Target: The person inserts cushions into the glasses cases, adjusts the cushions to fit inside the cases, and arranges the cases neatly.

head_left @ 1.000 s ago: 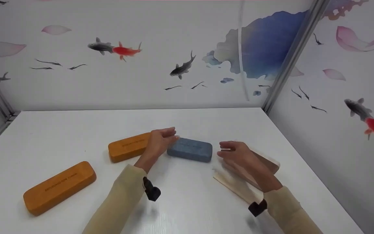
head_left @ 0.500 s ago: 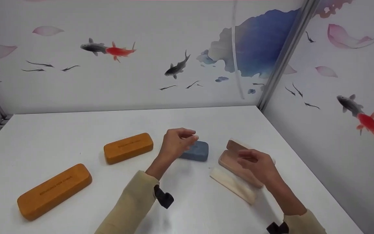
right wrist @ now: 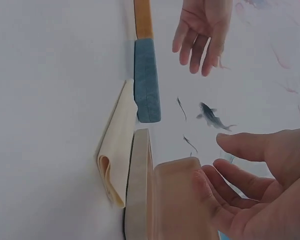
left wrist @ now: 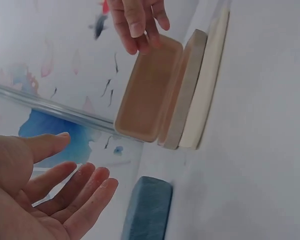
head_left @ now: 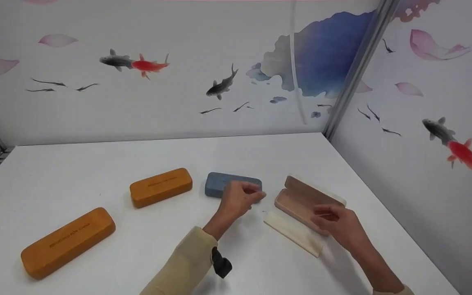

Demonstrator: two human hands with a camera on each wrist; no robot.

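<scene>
My left hand (head_left: 240, 199) hovers in front of the closed blue glasses case (head_left: 216, 183) and hides part of it. In the left wrist view that hand (left wrist: 60, 197) has its fingers spread and holds nothing. An opened beige glasses case (head_left: 295, 203) lies to the right, its lid raised and its pinkish-brown lining showing. Over the near right end of this case is my right hand (head_left: 338, 223), fingers loosely bent around no object; whether it touches the case I cannot tell. A folded cream cloth (head_left: 293, 233) lies along the front of the beige case.
Two orange glasses cases with printed lettering lie left on the white table (head_left: 150, 246): the farther one (head_left: 161, 187) near the blue case, the other (head_left: 68, 242) nearer the front left. A patterned back wall (head_left: 170, 110) and right side wall (head_left: 432, 172) border the table.
My left hand has moved right and toward me, from between the orange and blue cases to the blue case's front. My right hand has shifted right and nearer, uncovering more of the beige case.
</scene>
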